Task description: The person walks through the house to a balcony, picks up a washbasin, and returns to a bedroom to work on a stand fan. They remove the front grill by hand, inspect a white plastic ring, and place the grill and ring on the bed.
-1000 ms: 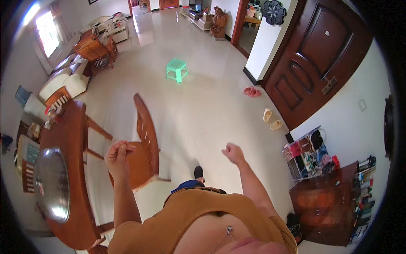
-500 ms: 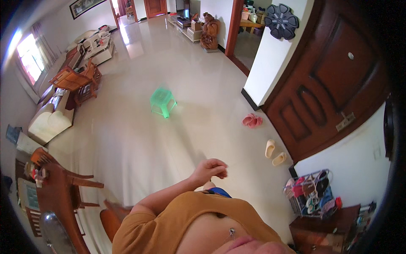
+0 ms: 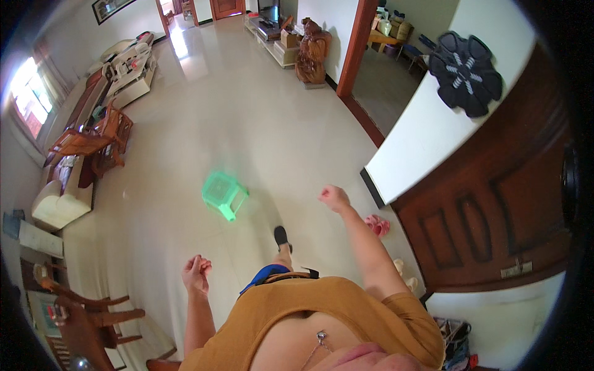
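Observation:
My left hand (image 3: pixel 197 273) hangs at the lower left with its fingers curled in and nothing showing in them. Farther forward, on the right, my right hand (image 3: pixel 335 198) is closed in a loose fist, also with nothing visible in it. Neither hand touches anything. A green plastic stool (image 3: pixel 224 193) stands upright on the pale tiled floor, ahead of my left hand and to the left of my right one. Pink slippers (image 3: pixel 377 226) lie on the floor just past my right forearm. Below and between the hands, my foot wears a dark slipper (image 3: pixel 281 235).
A brown door (image 3: pixel 470 210) and a white wall end (image 3: pixel 427 130) with a black flower-shaped pad (image 3: pixel 465 74) rise at right. A carved wooden figure (image 3: pixel 313 52) stands farther off. Wooden chairs (image 3: pixel 102 139) and a sofa (image 3: pixel 62 201) line the left; a wooden table (image 3: pixel 77 321) is lower left.
My left hand has swung from the middle out to the left and back. My right hand has come into view, forward. The stool, slippers and door sit closer as I move ahead.

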{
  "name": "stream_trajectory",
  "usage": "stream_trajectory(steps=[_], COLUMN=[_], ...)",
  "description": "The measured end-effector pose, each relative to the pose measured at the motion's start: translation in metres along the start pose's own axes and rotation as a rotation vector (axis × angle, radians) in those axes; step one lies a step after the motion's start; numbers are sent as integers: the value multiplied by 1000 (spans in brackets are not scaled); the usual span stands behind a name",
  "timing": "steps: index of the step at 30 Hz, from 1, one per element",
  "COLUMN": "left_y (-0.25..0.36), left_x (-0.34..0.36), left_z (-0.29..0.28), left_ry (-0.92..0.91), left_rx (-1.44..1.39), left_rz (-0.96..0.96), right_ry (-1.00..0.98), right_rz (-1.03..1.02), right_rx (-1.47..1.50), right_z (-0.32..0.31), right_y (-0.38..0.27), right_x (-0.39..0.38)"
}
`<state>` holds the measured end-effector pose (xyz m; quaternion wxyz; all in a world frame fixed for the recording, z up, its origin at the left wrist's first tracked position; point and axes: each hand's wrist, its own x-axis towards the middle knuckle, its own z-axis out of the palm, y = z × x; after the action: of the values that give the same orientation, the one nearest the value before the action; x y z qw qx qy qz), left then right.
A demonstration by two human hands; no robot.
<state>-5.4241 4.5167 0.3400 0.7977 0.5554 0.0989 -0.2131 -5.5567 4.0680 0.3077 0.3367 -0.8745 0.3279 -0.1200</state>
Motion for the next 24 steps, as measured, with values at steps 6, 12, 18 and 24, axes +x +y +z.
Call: stream_trajectory(steps=[6,12,18,24], left_y=[14,58,28,78], left_x=[208,333,480,663], left_z=[175,456,592,565], left_ry=[-139,-605,-769,-159], left_rx=[31,199,359,161], left_rz=[-70,-145,-182,-168], right_ry=[-349,-343,-391,-225], right_rz=[47,729,1104,780], right_rx=[-331,-387,-368,-397], right_z=[31,7,-27,-11], right_y=[21,261,311,296], right_x=[112,96,193,625])
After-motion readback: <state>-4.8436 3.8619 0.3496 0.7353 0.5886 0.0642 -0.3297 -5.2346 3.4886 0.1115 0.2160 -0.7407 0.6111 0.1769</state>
